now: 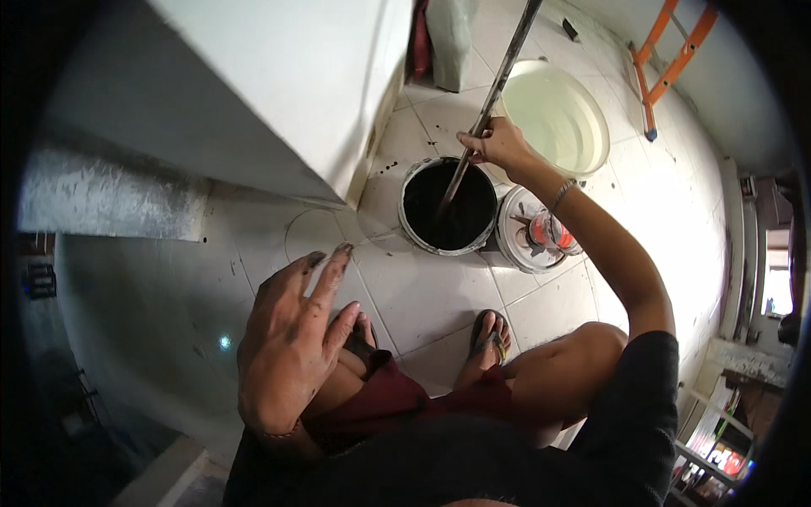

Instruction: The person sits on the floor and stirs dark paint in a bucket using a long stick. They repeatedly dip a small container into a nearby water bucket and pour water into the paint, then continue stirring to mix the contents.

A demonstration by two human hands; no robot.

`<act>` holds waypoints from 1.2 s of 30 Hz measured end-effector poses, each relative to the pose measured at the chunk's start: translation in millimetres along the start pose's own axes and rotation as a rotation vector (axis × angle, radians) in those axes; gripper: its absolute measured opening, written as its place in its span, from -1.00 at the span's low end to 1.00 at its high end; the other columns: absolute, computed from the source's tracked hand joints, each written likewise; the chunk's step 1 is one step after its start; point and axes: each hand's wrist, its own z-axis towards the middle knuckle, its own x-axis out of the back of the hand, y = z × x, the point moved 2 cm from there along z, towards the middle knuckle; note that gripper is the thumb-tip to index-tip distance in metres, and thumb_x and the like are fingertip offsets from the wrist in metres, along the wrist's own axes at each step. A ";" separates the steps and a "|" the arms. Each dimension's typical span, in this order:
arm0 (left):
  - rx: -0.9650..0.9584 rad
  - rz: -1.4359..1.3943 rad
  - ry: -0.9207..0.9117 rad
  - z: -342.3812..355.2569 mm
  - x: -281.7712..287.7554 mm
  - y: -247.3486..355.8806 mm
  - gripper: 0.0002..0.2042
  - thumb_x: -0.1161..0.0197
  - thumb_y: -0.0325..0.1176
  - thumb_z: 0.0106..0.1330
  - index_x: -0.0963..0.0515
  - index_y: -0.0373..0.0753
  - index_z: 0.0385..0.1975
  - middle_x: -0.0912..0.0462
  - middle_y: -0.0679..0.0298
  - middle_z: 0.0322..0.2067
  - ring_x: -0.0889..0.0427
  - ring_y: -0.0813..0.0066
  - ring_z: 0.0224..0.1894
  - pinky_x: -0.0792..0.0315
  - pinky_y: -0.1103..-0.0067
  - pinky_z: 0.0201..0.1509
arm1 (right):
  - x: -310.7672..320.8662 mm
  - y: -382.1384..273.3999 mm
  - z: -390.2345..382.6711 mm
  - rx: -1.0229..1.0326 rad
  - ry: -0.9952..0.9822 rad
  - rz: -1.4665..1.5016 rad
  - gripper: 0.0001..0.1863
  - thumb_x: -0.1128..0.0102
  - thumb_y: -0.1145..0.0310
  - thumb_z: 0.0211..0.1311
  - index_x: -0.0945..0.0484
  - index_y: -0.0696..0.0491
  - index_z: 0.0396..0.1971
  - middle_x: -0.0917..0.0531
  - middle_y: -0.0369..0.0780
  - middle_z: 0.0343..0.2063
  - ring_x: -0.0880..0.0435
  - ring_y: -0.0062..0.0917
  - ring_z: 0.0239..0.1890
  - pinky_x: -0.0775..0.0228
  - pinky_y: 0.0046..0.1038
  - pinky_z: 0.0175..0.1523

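My right hand (503, 145) is closed around a long, dark-stained pole (508, 68), which slants down into an open bucket (448, 251) of black liquid (422, 198). The pole's lower end is hidden in the liquid. Nearer to me on the left, my left hand (291, 351) hovers over my knee, holding nothing, with its fingers apart and the tips smudged dark. Just right of the bucket stands a lidded pail (513, 241) with a small red-and-white can (549, 229) on top.
Behind the pail sits a wide, pale basin (602, 114) of clear-looking liquid. An orange ladder (655, 93) leans at the far right. The corner of a white wall (338, 160) juts in beside the bucket. Dark spots dot the tiled floor (405, 291). My sandalled feet (490, 338) are close to the bucket.
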 end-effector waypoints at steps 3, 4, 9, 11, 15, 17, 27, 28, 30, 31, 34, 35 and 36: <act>-0.003 0.040 -0.059 0.7 4.4 5.7 -0.49 -0.26 -0.16 0.39 -0.44 -0.18 0.31 -0.58 -0.02 0.08 -0.57 0.00 0.10 -0.47 0.26 0.23 | 5.0 -25.9 -15.3 0.263 -0.152 -0.298 -0.68 -0.45 0.28 0.21 -0.69 0.29 -0.35 -0.74 -0.15 -0.52 -0.77 -0.50 -0.48 -0.65 -0.47 -0.31; 0.010 0.050 -0.103 -1.2 3.7 6.3 -0.48 -0.25 -0.15 0.40 -0.44 -0.18 0.31 -0.58 -0.02 0.08 -0.57 0.00 0.09 -0.47 0.26 0.22 | 3.0 -29.8 -24.1 0.363 -0.182 -0.316 -0.68 -0.44 0.32 0.23 -0.67 0.36 -0.37 -0.74 -0.14 -0.50 -0.78 -0.50 -0.47 -0.67 -0.49 -0.29; 0.045 0.093 -0.143 -16.4 1.4 10.8 -0.49 -0.26 -0.14 0.39 -0.45 -0.16 0.30 -0.59 0.01 0.05 -0.58 0.02 0.09 -0.49 0.30 0.21 | 14.4 -39.0 -49.8 0.646 -0.134 -0.342 -0.76 -0.45 0.37 0.17 -0.63 0.25 -0.47 -0.66 -0.18 -0.61 -0.66 -0.60 -0.56 -0.51 -0.49 -0.40; 0.078 0.153 -0.125 -21.2 0.8 12.1 -0.49 -0.26 -0.14 0.39 -0.45 -0.14 0.31 -0.59 0.02 0.04 -0.59 0.05 0.07 -0.51 0.31 0.19 | 25.5 -39.1 -62.9 0.799 -0.141 -0.426 -0.77 -0.45 0.41 0.14 -0.59 0.22 -0.53 -0.60 -0.18 -0.67 -0.61 -0.62 -0.60 -0.43 -0.49 -0.45; 0.012 0.152 -0.077 -25.6 -0.7 24.3 -0.48 -0.27 -0.11 0.38 -0.45 -0.11 0.31 -0.60 0.05 0.04 -0.60 0.06 0.06 -0.53 0.29 0.16 | 34.8 -28.8 -85.9 0.689 -0.293 -0.512 -0.67 -0.42 0.46 0.16 -0.41 0.20 -0.62 -0.49 -0.22 -0.70 -0.54 -0.60 -0.64 -0.37 -0.46 -0.50; 0.024 0.106 -0.113 -27.0 -0.2 29.1 -0.47 -0.30 -0.10 0.37 -0.47 -0.13 0.30 -0.62 0.06 0.05 -0.60 0.02 0.08 -0.52 0.28 0.14 | 21.7 -21.7 -94.1 0.602 -0.386 -0.357 -0.68 -0.39 0.47 0.20 -0.40 0.20 -0.59 -0.49 -0.23 -0.68 -0.57 -0.60 -0.62 -0.38 -0.47 -0.48; 0.049 0.100 -0.082 -28.8 -3.9 25.9 -0.47 -0.31 -0.09 0.36 -0.48 -0.12 0.29 -0.61 0.06 0.07 -0.60 0.02 0.10 -0.53 0.29 0.15 | 12.2 -32.1 -81.8 0.931 -0.160 -0.429 -0.67 -0.36 0.47 0.18 -0.33 0.21 -0.56 -0.41 -0.13 -0.67 -0.38 -0.37 -0.63 -0.18 -0.29 -0.48; 0.054 0.096 -0.085 -28.8 -4.0 24.6 -0.46 -0.31 -0.09 0.36 -0.48 -0.12 0.30 -0.61 0.05 0.08 -0.60 0.01 0.10 -0.52 0.29 0.15 | 19.7 -33.1 -82.4 0.945 -0.154 -0.482 -0.66 -0.35 0.45 0.17 -0.32 0.20 -0.58 -0.40 -0.15 -0.67 -0.37 -0.44 -0.64 -0.18 -0.28 -0.49; 0.064 0.106 -0.080 -28.0 -3.6 21.5 -0.46 -0.32 -0.09 0.35 -0.47 -0.12 0.31 -0.61 0.04 0.08 -0.59 0.01 0.09 -0.52 0.29 0.15 | 27.1 -26.6 -85.4 0.660 -0.264 -0.533 -0.70 -0.31 0.49 0.21 -0.34 0.19 -0.57 -0.42 -0.21 -0.66 -0.48 -0.55 -0.61 -0.30 -0.36 -0.47; 0.067 0.121 -0.073 -27.3 -3.4 20.0 -0.45 -0.32 -0.09 0.35 -0.47 -0.12 0.31 -0.61 0.04 0.08 -0.59 0.01 0.09 -0.51 0.30 0.16 | 23.2 -23.3 -89.6 0.636 -0.302 -0.431 -0.72 -0.31 0.50 0.23 -0.36 0.19 -0.55 -0.42 -0.23 -0.65 -0.52 -0.58 -0.58 -0.34 -0.39 -0.45; 0.022 0.116 -0.052 -23.8 -5.1 17.8 -0.44 -0.32 -0.16 0.34 -0.43 -0.18 0.32 -0.58 -0.01 -0.02 -0.59 0.03 0.01 -0.52 0.29 0.12 | 3.2 -16.1 -96.4 0.563 -0.322 -0.267 -0.76 -0.30 0.52 0.28 -0.41 0.18 -0.51 -0.45 -0.27 -0.63 -0.63 -0.64 -0.50 -0.45 -0.49 -0.39; 0.001 0.107 -0.047 -22.7 -6.0 17.5 -0.44 -0.32 -0.19 0.34 -0.42 -0.21 0.32 -0.57 -0.03 -0.06 -0.59 0.05 -0.03 -0.52 0.29 0.10 | -3.0 -16.4 -96.4 0.585 -0.319 -0.259 -0.77 -0.30 0.52 0.30 -0.43 0.19 -0.49 -0.47 -0.27 -0.62 -0.66 -0.64 -0.46 -0.48 -0.52 -0.36; 0.011 0.097 -0.044 -22.0 -7.0 17.0 -0.44 -0.31 -0.17 0.35 -0.42 -0.18 0.32 -0.58 -0.01 -0.03 -0.60 0.03 -0.01 -0.52 0.29 0.11 | -6.6 -18.1 -96.4 0.627 -0.314 -0.248 -0.79 -0.30 0.52 0.31 -0.44 0.19 -0.48 -0.49 -0.27 -0.60 -0.69 -0.65 -0.43 -0.50 -0.55 -0.34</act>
